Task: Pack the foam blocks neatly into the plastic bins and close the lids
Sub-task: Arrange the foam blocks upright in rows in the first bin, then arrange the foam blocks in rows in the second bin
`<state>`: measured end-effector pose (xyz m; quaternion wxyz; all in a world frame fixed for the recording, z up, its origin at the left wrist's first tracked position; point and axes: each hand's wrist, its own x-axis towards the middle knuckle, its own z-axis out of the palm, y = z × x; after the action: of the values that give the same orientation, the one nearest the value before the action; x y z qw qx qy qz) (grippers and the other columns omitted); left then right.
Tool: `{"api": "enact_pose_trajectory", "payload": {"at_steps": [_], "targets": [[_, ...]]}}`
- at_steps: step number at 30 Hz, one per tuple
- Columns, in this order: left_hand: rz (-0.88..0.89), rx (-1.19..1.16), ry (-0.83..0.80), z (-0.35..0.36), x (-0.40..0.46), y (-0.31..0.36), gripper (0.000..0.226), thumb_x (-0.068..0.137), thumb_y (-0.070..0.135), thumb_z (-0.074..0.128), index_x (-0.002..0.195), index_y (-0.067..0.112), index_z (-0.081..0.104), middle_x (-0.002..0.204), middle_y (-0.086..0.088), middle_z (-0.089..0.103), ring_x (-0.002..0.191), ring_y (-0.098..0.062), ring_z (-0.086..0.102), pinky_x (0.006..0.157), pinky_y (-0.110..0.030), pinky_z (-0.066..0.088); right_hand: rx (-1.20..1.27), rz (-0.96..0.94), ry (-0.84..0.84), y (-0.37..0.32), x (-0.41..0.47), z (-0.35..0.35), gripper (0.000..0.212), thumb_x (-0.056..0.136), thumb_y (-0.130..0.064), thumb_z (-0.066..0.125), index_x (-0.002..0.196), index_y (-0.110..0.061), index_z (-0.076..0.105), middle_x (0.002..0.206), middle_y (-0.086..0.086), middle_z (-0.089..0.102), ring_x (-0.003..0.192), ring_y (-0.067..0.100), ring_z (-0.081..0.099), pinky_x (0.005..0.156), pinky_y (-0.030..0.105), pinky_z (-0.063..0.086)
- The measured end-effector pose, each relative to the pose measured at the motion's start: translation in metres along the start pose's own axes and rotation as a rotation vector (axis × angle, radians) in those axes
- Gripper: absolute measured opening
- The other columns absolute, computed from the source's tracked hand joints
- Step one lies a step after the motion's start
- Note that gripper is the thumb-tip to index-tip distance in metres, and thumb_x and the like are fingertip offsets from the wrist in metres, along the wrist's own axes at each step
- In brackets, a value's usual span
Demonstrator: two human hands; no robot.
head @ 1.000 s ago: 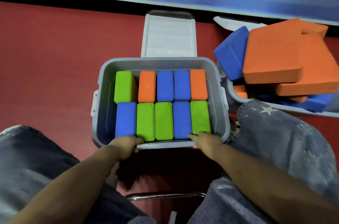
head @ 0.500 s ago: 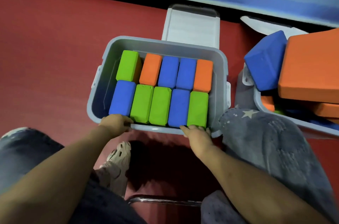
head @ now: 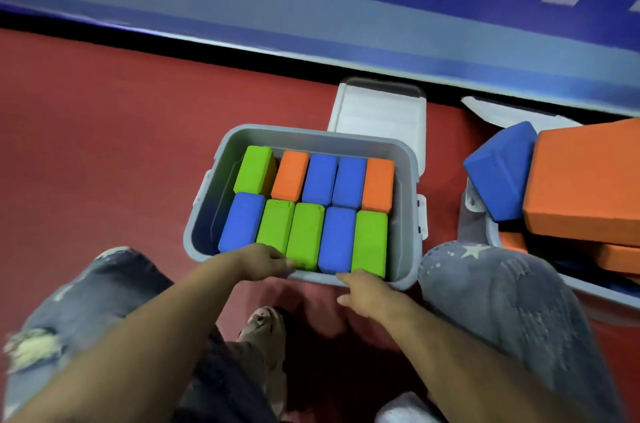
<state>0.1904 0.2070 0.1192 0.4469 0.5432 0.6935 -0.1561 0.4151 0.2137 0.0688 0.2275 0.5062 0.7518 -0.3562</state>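
Blocks fill the grey bin (head: 405,214) on the red floor (head: 104,145) in front of you, so the packing step for this one looks done and closing is what's in hand. Your left hand (head: 263,259) curls over the near rim by the green blocks (head: 291,232); your right hand (head: 367,291) rests at the same rim, fingers fairly straight, though whether it grips I cannot tell. The next move calls for reaching to the white lid (head: 381,110) standing behind the bin, setting it square on the rim and pressing the side latches home.

Counted left to right: the back row has one green, one orange, two blue, one orange; the front row has one blue, two green, one blue, one green. Ten in all: four green, four blue, two orange. A second bin (head: 485,235) to the right holds loose bigger blocks (head: 581,180), not yet tidy.
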Motion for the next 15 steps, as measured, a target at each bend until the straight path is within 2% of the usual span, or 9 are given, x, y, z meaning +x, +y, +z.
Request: {"api": "enact_pose_trajectory", "payload": {"at_steps": [2, 4, 5, 7, 8, 10, 12, 14, 15], "targets": [[0.045, -0.1, 0.034, -0.013, -0.022, 0.018, 0.047, 0.094, 0.048, 0.05, 0.132, 0.021, 0.055, 0.132, 0.0, 0.056, 0.117, -0.016, 0.052, 0.094, -0.026, 0.041, 0.095, -0.052, -0.055, 0.003, -0.026, -0.009, 0.055, 0.092, -0.04, 0.057, 0.141, -0.02, 0.043, 0.141, 0.009, 0.047, 0.127, 0.025, 0.046, 0.106, 0.028, 0.037], [0.058, -0.116, 0.092, -0.022, -0.041, 0.036, 0.047, 0.094, 0.048, 0.052, 0.132, 0.02, 0.055, 0.125, 0.0, 0.059, 0.111, -0.016, 0.056, 0.081, -0.025, 0.046, 0.269, -0.061, -0.064, 0.013, -0.055, -0.019, 0.057, 0.091, -0.043, 0.057, 0.141, -0.019, 0.043, 0.14, 0.005, 0.049, 0.126, 0.019, 0.049, 0.102, 0.021, 0.038], [0.067, -0.083, 0.116, -0.025, -0.05, 0.047, 0.047, 0.093, 0.048, 0.052, 0.131, 0.02, 0.055, 0.126, 0.0, 0.059, 0.111, -0.017, 0.056, 0.08, -0.022, 0.044, 0.367, -0.054, -0.037, 0.021, -0.069, -0.025, 0.057, 0.092, -0.042, 0.057, 0.141, -0.018, 0.044, 0.135, 0.003, 0.053, 0.12, 0.016, 0.053, 0.094, 0.017, 0.041], [0.089, 0.019, 0.132, -0.027, -0.064, 0.073, 0.049, 0.092, 0.052, 0.052, 0.131, 0.023, 0.055, 0.128, 0.0, 0.06, 0.112, -0.018, 0.058, 0.081, -0.022, 0.043, 0.609, 0.005, 0.038, 0.041, -0.099, -0.037, 0.052, 0.093, -0.039, 0.055, 0.14, -0.018, 0.044, 0.112, -0.001, 0.06, 0.092, 0.011, 0.059, 0.066, 0.015, 0.043], [0.102, 0.061, 0.127, -0.028, -0.069, 0.087, 0.051, 0.09, 0.056, 0.051, 0.131, 0.026, 0.055, 0.125, 0.001, 0.061, 0.106, -0.017, 0.06, 0.074, -0.023, 0.045, 0.733, 0.048, 0.064, 0.052, -0.115, -0.043, 0.048, 0.094, -0.04, 0.052, 0.137, -0.02, 0.046, 0.107, -0.002, 0.058, 0.087, 0.009, 0.058, 0.062, 0.017, 0.04], [0.127, 0.113, 0.104, -0.027, -0.083, 0.119, 0.054, 0.087, 0.062, 0.05, 0.131, 0.031, 0.054, 0.12, 0.001, 0.062, 0.094, -0.015, 0.061, 0.062, -0.023, 0.042, 0.963, 0.114, 0.085, 0.074, -0.146, -0.051, 0.035, 0.096, -0.043, 0.046, 0.126, -0.026, 0.049, 0.111, -0.004, 0.056, 0.097, 0.011, 0.058, 0.074, 0.024, 0.042], [0.167, 0.142, 0.101, -0.026, -0.097, 0.155, 0.051, 0.087, 0.062, 0.05, 0.128, 0.032, 0.053, 0.121, 0.005, 0.06, 0.097, -0.013, 0.062, 0.067, -0.026, 0.045, 1.165, 0.134, 0.143, 0.099, -0.17, -0.054, 0.025, 0.096, -0.044, 0.045, 0.115, -0.027, 0.048, 0.114, -0.001, 0.055, 0.104, 0.015, 0.058, 0.087, 0.031, 0.045], [0.225, 0.132, 0.088, -0.019, -0.11, 0.193, 0.045, 0.09, 0.059, 0.049, 0.126, 0.032, 0.053, 0.122, 0.008, 0.057, 0.102, -0.012, 0.063, 0.072, -0.027, 0.046, 1.332, 0.136, 0.208, 0.123, -0.189, -0.051, 0.027, 0.095, -0.044, 0.049, 0.115, -0.026, 0.044, 0.119, 0.005, 0.054, 0.106, 0.019, 0.059, 0.093, 0.036, 0.045], [0.257, 0.127, 0.079, -0.014, -0.116, 0.212, 0.043, 0.091, 0.057, 0.048, 0.124, 0.031, 0.054, 0.118, 0.008, 0.056, 0.102, -0.012, 0.063, 0.068, -0.025, 0.045, 1.386, 0.136, 0.237, 0.134, -0.196, -0.048, 0.031, 0.095, -0.044, 0.05, 0.118, -0.025, 0.043, 0.12, 0.006, 0.053, 0.106, 0.021, 0.059, 0.094, 0.037, 0.045]]}}
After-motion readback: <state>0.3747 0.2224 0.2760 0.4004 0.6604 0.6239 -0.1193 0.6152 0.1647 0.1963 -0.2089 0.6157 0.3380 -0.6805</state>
